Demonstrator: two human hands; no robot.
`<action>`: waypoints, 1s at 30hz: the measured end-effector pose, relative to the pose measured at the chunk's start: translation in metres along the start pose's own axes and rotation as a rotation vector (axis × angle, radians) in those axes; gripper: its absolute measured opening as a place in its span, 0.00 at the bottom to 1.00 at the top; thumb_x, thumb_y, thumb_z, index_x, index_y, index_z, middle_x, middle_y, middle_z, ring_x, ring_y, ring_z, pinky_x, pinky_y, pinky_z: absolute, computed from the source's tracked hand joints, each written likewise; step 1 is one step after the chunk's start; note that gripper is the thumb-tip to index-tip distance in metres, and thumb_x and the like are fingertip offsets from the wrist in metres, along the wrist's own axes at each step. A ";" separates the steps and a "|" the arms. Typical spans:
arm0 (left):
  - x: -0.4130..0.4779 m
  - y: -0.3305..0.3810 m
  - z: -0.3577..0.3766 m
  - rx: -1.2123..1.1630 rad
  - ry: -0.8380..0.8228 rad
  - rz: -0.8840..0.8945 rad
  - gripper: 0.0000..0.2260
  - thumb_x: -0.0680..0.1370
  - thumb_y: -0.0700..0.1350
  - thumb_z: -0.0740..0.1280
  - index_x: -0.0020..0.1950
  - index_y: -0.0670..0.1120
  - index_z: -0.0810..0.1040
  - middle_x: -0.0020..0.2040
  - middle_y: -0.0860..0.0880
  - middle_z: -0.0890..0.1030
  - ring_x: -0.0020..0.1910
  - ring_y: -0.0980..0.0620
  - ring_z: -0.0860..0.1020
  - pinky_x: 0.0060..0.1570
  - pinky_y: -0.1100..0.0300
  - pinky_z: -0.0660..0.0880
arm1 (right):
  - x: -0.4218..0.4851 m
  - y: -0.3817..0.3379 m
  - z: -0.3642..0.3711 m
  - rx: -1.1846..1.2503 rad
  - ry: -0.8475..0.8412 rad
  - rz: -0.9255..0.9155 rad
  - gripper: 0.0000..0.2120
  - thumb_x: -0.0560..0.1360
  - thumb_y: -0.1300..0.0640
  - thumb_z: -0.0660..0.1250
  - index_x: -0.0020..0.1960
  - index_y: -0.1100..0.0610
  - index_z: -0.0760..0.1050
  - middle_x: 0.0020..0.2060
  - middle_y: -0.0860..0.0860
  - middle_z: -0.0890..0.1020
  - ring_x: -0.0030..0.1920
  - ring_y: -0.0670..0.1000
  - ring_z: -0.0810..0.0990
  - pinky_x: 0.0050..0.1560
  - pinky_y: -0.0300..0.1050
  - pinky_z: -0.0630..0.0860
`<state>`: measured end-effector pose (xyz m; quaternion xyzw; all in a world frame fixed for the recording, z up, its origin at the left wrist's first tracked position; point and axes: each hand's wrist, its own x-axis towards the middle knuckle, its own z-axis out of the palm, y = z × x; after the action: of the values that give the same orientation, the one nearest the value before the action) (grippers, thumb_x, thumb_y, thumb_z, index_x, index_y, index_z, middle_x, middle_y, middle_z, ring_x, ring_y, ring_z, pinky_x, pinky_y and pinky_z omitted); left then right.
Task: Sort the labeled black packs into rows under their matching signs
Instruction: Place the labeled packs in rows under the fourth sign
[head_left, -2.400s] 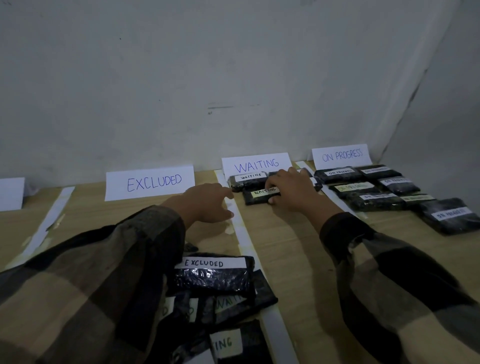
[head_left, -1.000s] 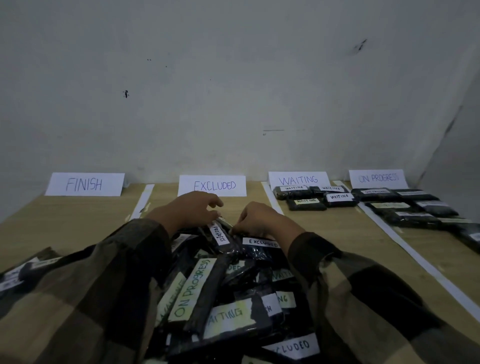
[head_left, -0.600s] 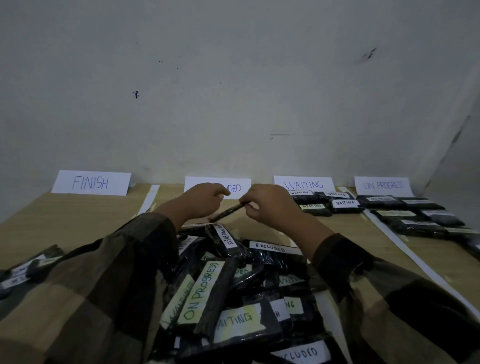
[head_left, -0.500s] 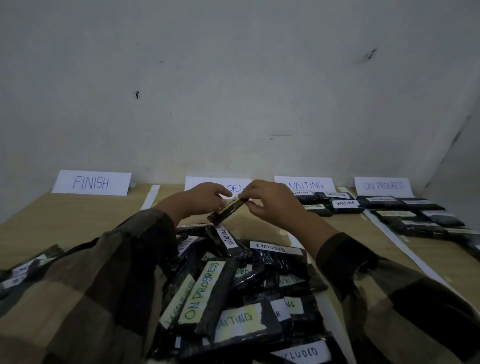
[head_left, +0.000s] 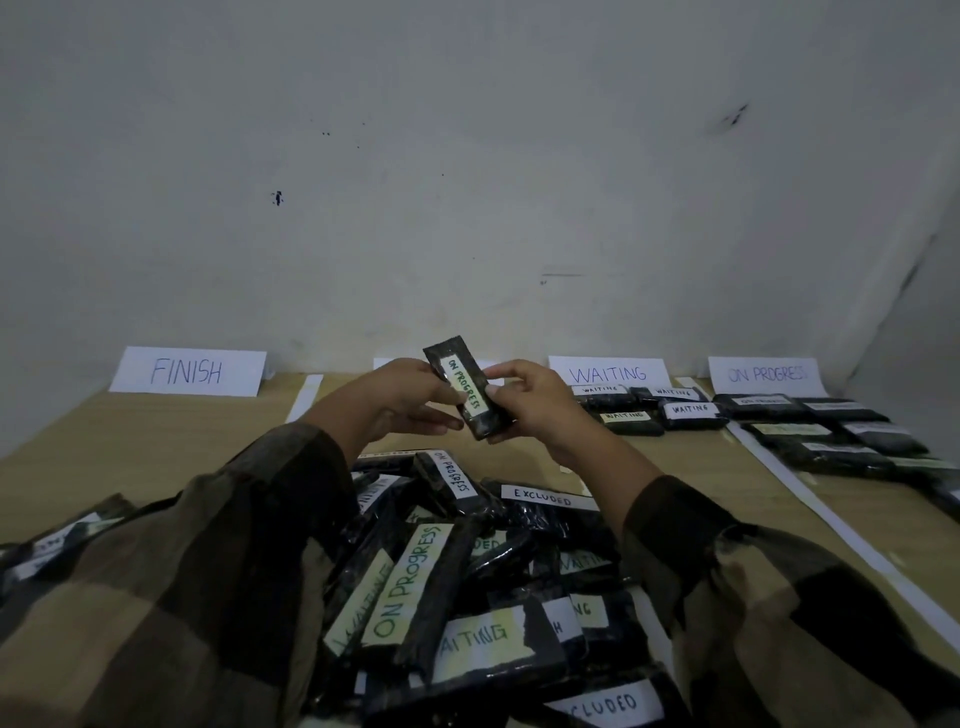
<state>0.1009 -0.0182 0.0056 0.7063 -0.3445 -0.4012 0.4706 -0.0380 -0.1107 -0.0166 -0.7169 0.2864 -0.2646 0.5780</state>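
Observation:
Both hands hold one black pack (head_left: 465, 391) labelled ON PROGRESS, lifted upright above the table with its label facing me. My left hand (head_left: 397, 402) grips its left edge and my right hand (head_left: 530, 402) pinches its right edge. Below them lies a heap of labelled black packs (head_left: 467, 582). Paper signs stand along the wall: FINISH (head_left: 188, 371), WAITING (head_left: 608, 372) and ON PROGRESS (head_left: 766, 374). The EXCLUDED sign is mostly hidden behind my hands. Three packs (head_left: 649, 410) lie under WAITING. Several packs (head_left: 826, 431) lie under ON PROGRESS.
White tape strips (head_left: 304, 397) divide the wooden table (head_left: 130, 441) into columns. Another strip (head_left: 831, 525) runs down the right side. More packs (head_left: 47, 545) lie at the left edge behind my sleeve. A white wall (head_left: 467, 182) closes off the back.
My hands left the WAITING row, came back to the heap, picked up a pack and raised it. It has turned from edge-on to upright with its label facing me.

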 end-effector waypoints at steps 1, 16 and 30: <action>-0.001 0.001 0.000 -0.014 0.011 0.009 0.07 0.75 0.39 0.68 0.53 0.44 0.78 0.48 0.46 0.83 0.42 0.48 0.83 0.36 0.59 0.79 | 0.000 -0.001 -0.003 -0.041 -0.005 -0.023 0.08 0.79 0.63 0.62 0.56 0.57 0.75 0.38 0.55 0.80 0.33 0.53 0.81 0.32 0.47 0.80; 0.007 0.012 0.055 -0.130 0.101 -0.017 0.08 0.76 0.35 0.67 0.53 0.43 0.74 0.46 0.40 0.80 0.35 0.47 0.82 0.36 0.56 0.81 | -0.019 0.007 -0.066 -1.152 0.055 -0.267 0.27 0.68 0.42 0.73 0.64 0.47 0.73 0.53 0.47 0.75 0.53 0.48 0.74 0.48 0.43 0.69; 0.029 0.031 0.149 1.169 -0.010 0.562 0.25 0.76 0.51 0.66 0.71 0.49 0.64 0.67 0.48 0.71 0.64 0.47 0.72 0.59 0.53 0.70 | -0.060 0.050 -0.210 -1.401 0.158 -0.063 0.30 0.69 0.47 0.74 0.68 0.48 0.69 0.62 0.49 0.74 0.64 0.52 0.71 0.60 0.50 0.67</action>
<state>-0.0227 -0.1113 -0.0069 0.7269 -0.6801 -0.0123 0.0940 -0.2337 -0.2182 -0.0278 -0.9068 0.4098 -0.0857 -0.0500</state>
